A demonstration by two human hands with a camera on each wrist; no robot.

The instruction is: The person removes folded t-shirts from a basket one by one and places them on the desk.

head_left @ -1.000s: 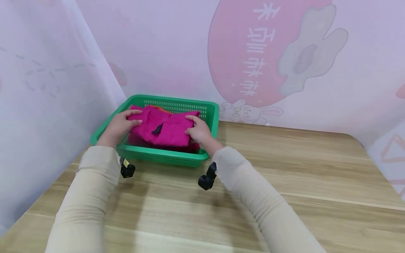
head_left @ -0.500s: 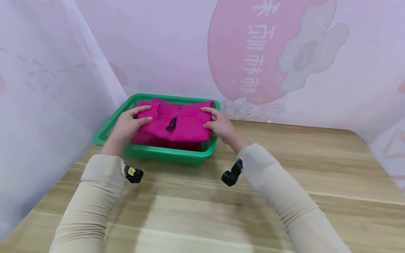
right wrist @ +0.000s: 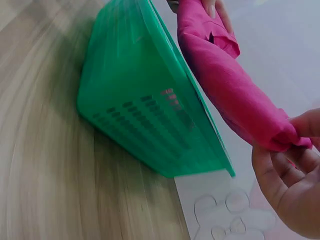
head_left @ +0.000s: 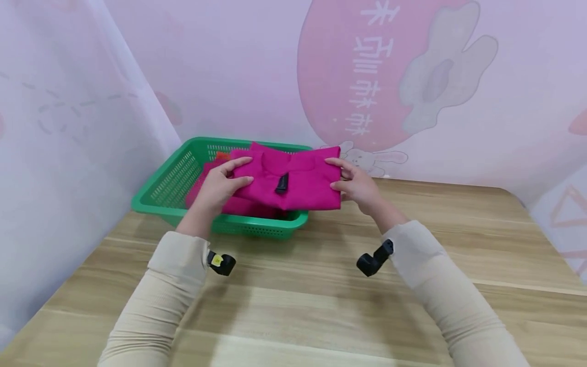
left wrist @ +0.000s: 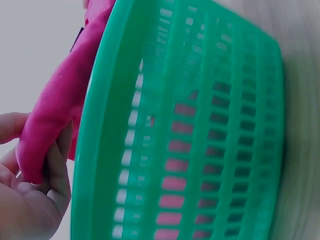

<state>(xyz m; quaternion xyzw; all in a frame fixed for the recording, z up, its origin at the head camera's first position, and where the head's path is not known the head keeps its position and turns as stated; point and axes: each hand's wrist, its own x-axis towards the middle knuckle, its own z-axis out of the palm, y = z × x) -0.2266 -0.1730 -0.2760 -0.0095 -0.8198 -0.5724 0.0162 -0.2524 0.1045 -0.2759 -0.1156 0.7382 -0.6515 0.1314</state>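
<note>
Pink garment (head_left: 304, 188) shifted right | hands (head_left: 214, 189) (head_left: 359, 189) pinch its ends | right end past basket rim (head_left: 300, 220) | table (head_left: 463, 229) beyond

Nothing legible for certain. 1 column of white Chinese-style characters (head_left: 365, 66) on the backdrop's pink oval (head_left: 321, 56): can't read it reliably. 1 black neck label (head_left: 282, 183) on the magenta garment (head_left: 307, 186): faint marks, too small. 1 yellow sticker (head_left: 217, 260) on the left wrist camera (head_left: 228, 265): unreadable.
</note>
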